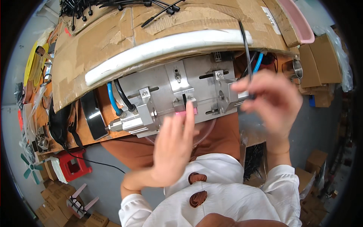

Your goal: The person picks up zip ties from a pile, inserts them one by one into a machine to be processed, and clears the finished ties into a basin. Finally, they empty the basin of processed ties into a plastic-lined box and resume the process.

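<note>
My left hand (172,145) reaches to the middle of a metal fixture (162,77), its fingers stretched out. The index fingertip is at a small pink piece (192,112) on the central block, just below a short black upright part (184,99); the fingers partly hide the pink piece. My right hand (278,100), smeared by motion, is closed round the lower end of a thin black rod (247,49) beside the fixture's right end. The rod stands nearly upright in the picture, its upper end over a white padded strip (170,47).
Several black rods (160,13) lie on the cardboard-covered top behind the fixture. A black phone (93,115) and blue hoses (112,99) are at left. A metal cup (293,69) and a pink tray (300,22) are at right. A red stool (74,165) stands below the table.
</note>
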### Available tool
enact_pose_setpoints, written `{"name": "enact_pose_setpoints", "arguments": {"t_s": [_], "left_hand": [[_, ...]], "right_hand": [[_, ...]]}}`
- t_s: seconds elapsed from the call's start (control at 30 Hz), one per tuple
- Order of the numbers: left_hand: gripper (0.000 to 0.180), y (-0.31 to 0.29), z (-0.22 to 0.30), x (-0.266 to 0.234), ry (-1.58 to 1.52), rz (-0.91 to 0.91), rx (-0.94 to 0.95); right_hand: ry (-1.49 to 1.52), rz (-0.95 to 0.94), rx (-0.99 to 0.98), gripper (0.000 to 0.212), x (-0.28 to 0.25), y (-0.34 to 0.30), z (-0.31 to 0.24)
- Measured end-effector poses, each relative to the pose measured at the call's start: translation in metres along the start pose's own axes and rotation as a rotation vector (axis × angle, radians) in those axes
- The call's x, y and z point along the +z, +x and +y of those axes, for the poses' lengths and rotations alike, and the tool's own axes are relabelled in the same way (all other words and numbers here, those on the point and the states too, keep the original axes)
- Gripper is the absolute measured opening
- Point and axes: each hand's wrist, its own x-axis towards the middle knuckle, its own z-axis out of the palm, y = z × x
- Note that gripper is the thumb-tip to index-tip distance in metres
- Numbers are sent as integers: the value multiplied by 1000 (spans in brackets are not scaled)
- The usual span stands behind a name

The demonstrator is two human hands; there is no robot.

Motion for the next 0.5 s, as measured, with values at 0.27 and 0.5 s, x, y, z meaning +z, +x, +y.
{"name": "enact_pose_setpoints", "arguments": {"t_s": [0.27, 0.5], "left_hand": [[30, 169, -85, -60, 88, 350, 194], [30, 155, -129, -85, 33, 90, 228]], "right_hand": [[-486, -142, -247, 53, 80, -94, 47], [-558, -198, -194, 56, 85, -86, 53]]}}
